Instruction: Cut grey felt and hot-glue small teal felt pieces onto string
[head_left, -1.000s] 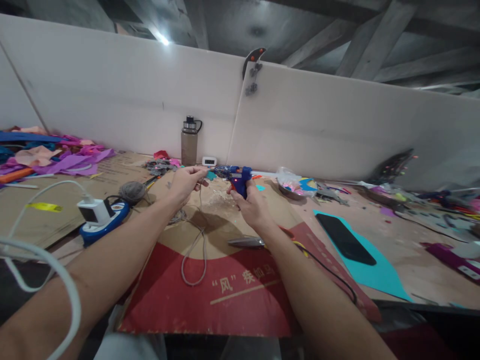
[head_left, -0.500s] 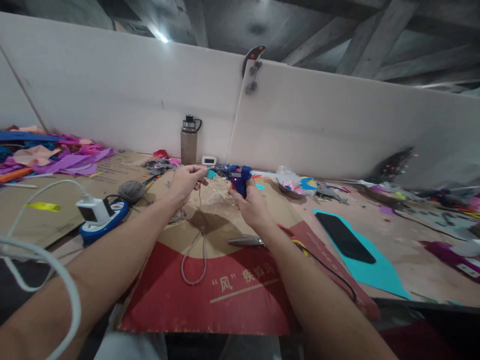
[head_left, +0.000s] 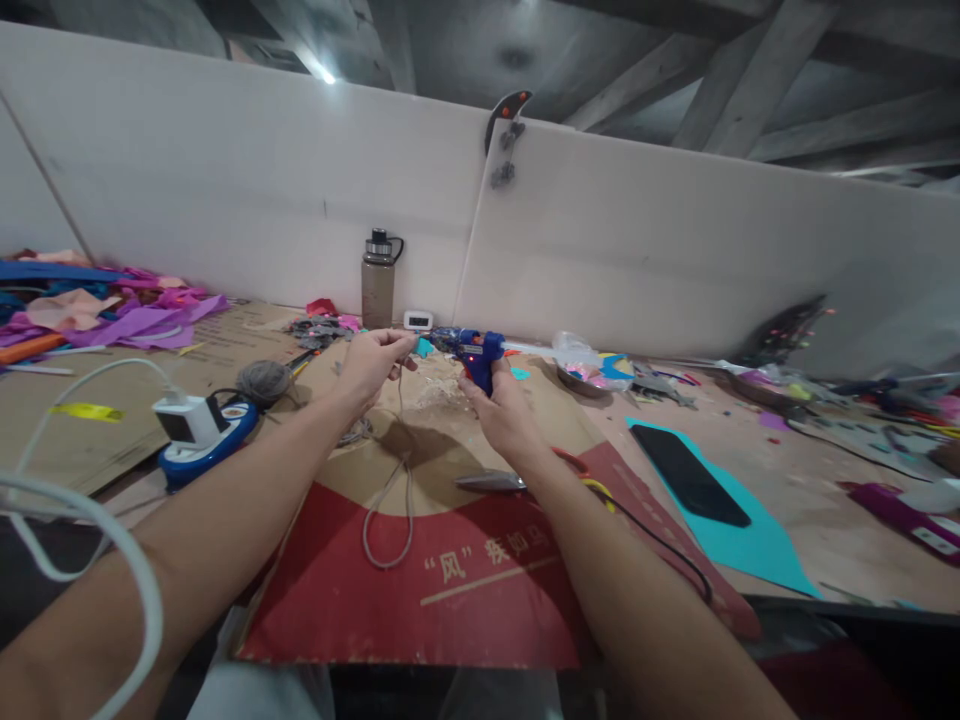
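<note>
My right hand point(head_left: 499, 405) is wrapped round the handle of a blue hot glue gun point(head_left: 480, 350), which has a small red light lit on its side. A whitish glue stick point(head_left: 536, 350) juts from the gun's rear, and its nozzle points left. At the nozzle, the fingertips of my left hand point(head_left: 379, 360) are pinched together on a thin grey cord point(head_left: 402, 405). Below them the cord hangs down and ends in a loop point(head_left: 388, 520) over the cardboard. The pinched end is hidden by my fingers. Scissors point(head_left: 491, 482) lie partly under my right forearm.
Red-and-brown cardboard point(head_left: 337, 600) covers the table in front of me. A grey yarn ball point(head_left: 264, 382) and a blue power strip point(head_left: 206, 450) with a white charger stand left. Behind are a bottle point(head_left: 377, 285) and felt scraps point(head_left: 112, 310). A phone point(head_left: 690, 475) lies right on turquoise sheet.
</note>
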